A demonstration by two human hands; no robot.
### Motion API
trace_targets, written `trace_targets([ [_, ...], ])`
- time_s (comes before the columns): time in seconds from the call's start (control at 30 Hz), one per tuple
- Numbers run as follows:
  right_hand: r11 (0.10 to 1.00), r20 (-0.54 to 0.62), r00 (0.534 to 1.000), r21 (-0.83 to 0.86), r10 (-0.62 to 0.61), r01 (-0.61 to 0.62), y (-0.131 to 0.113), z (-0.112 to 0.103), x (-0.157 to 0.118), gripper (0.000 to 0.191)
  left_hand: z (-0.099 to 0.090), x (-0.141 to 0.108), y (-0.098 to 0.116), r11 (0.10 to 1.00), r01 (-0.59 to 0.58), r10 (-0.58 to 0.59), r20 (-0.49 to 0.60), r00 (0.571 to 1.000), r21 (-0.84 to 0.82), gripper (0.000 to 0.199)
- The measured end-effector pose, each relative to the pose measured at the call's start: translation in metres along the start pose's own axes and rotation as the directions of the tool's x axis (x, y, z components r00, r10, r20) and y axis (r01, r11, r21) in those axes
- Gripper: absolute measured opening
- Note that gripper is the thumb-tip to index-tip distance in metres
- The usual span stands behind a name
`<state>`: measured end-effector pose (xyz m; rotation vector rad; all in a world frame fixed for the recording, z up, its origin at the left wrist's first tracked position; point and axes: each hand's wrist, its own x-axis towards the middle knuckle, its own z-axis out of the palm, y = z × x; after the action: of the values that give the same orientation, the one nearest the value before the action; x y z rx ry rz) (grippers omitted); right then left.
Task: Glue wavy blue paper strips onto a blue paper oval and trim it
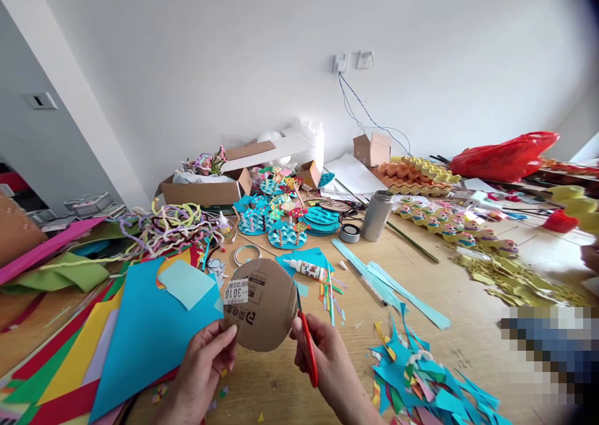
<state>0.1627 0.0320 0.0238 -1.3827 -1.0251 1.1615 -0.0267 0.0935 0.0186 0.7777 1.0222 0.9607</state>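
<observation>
– So, how is the cardboard disc (269, 328) held?
– By its lower-left rim, pinched between thumb and fingers of the left hand (208, 357). Most of the edge is left free, probably so it can be reached by the blades.
– And the right hand (324, 350)?
– Its fingers are closed round the red handles of the scissors (311, 353). Blades are set along the disc's right edge, just past the right thumb; blade gap can't be told.
– Anything in the way?
– Not much, it seems. Beyond both hands' fingertips, the glue bottle (309, 270) is laid past the disc. Left of the left fingers, a blue sheet (140, 337) is spread over coloured paper (82, 350). Right of the right fingers, paper scraps (442, 392) are heaped.
</observation>
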Motion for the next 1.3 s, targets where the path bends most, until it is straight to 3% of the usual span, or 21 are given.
trace_targets([
  [1.3,0.99,0.014,0.996,-0.109,0.088,-0.086,-0.002,-0.012,0.003,0.057,-0.003,-0.001,0.007,0.992,-0.07,0.07,0.011,0.998,0.101,0.032],
])
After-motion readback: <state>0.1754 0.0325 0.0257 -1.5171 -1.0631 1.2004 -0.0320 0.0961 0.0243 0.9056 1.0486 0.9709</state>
